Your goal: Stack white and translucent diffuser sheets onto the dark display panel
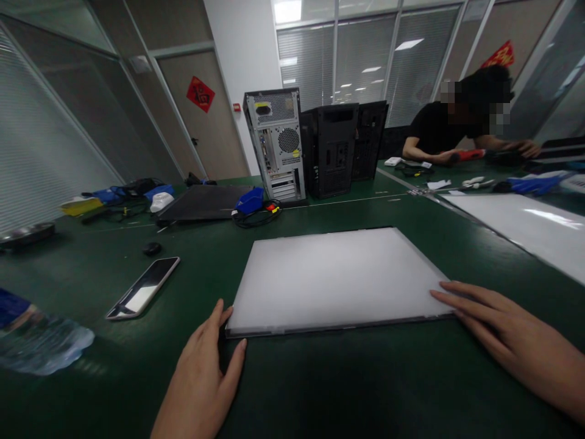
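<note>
A flat white panel (336, 277) with a thin dark edge lies on the green table (320, 390) in front of me. My left hand (203, 378) rests at the panel's near left corner, fingers stretched out and thumb apart, touching its edge. My right hand (512, 341) lies flat at the near right corner, fingertips on the panel's edge. Neither hand holds anything.
A phone (144, 286) lies face up to the left, with a water bottle (41, 341) nearer the edge. Three computer towers (278, 143) stand at the back beside a dark panel (201, 202). Another white sheet (530, 228) lies right. A person (457, 125) works at the far right.
</note>
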A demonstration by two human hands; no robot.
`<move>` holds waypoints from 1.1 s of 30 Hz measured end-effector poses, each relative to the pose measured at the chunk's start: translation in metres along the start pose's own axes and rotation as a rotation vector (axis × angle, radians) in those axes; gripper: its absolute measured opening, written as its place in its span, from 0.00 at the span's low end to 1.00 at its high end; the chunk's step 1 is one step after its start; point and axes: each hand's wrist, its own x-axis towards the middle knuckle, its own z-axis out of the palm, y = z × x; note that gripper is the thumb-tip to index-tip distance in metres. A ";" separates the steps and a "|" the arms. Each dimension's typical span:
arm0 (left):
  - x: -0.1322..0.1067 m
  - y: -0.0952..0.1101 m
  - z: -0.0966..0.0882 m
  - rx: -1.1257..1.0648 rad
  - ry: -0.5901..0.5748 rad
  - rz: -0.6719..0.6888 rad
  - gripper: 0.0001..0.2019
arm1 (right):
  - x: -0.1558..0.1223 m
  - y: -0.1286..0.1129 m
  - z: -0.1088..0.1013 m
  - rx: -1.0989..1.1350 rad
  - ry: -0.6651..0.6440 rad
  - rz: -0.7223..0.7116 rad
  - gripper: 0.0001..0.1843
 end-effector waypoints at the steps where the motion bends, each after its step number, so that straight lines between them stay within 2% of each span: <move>1: 0.000 0.000 -0.001 -0.006 0.003 -0.001 0.36 | 0.000 -0.001 0.000 -0.002 -0.007 -0.002 0.27; 9: -0.001 0.000 -0.004 0.021 0.028 0.040 0.28 | 0.004 -0.009 -0.005 -0.012 0.032 -0.061 0.28; 17: -0.002 0.005 -0.007 0.074 0.081 0.110 0.26 | 0.007 -0.015 -0.010 -0.038 0.071 -0.110 0.28; 26: -0.003 -0.005 -0.001 0.008 0.102 0.091 0.23 | 0.007 -0.010 -0.006 -0.054 0.046 -0.121 0.29; 33: 0.005 -0.007 -0.007 -0.067 0.084 0.044 0.20 | 0.008 -0.012 -0.007 -0.009 0.038 -0.077 0.28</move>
